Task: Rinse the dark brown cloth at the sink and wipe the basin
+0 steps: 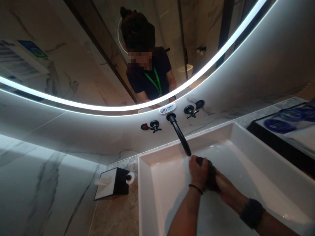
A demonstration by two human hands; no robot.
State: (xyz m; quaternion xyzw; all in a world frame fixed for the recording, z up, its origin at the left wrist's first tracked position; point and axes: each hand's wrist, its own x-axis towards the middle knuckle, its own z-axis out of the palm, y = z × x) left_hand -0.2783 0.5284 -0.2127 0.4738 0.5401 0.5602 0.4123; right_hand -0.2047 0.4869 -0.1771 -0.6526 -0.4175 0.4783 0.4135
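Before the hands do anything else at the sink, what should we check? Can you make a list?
1. Both hands over the basin: ok. The left hand and right hand are together above the white sink.
2. Hands under the spout: ok. They sit just below the tip of the black faucet.
3. Dark cloth-like thing gripped: ok, it is squeezed between both hands.
4. Water running: cannot tell, no clear stream shows.
5. Tap handles, left handle and right handle, turned on or off: cannot tell.
6. Tissue box away from the basin: ok, it stands on the counter beside it.
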